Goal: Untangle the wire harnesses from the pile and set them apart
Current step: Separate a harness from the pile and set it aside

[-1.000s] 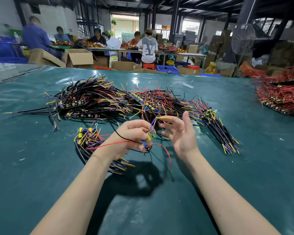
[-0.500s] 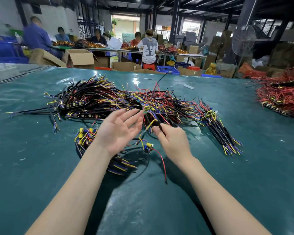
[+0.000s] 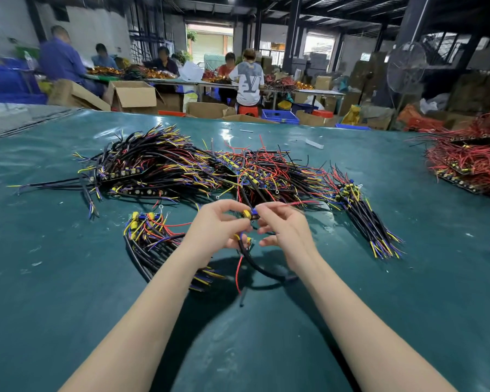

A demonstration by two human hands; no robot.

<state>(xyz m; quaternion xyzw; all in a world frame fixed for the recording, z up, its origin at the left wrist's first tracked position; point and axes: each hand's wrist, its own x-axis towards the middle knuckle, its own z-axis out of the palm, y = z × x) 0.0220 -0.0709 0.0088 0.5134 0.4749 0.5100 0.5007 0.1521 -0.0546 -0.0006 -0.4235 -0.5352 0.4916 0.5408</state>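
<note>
A big tangled pile of wire harnesses (image 3: pixel 198 171), black, yellow, red and blue, sprawls across the middle of the green table (image 3: pixel 68 292). Just in front of it, both my hands hold one harness (image 3: pixel 251 215) lifted off the cover. My left hand (image 3: pixel 215 230) pinches its yellow and blue connector end and grips its black cable lower down. My right hand (image 3: pixel 286 227) pinches the same connector from the right, a red wire trailing out past it. The black cable and a red wire (image 3: pixel 239 270) hang down between my wrists.
A sorted bundle (image 3: pixel 150 236) lies left of my left wrist and another bundle (image 3: pixel 362 219) lies to the right. A red wire heap (image 3: pixel 470 162) sits at the far right edge. Behind the table are people at benches, cardboard boxes (image 3: pixel 132 94) and a fan (image 3: pixel 406 67).
My hands reached into the pile's near edge, then drew back toward me with a harness. Both now pinch its connector, and its black cable hangs between my wrists.
</note>
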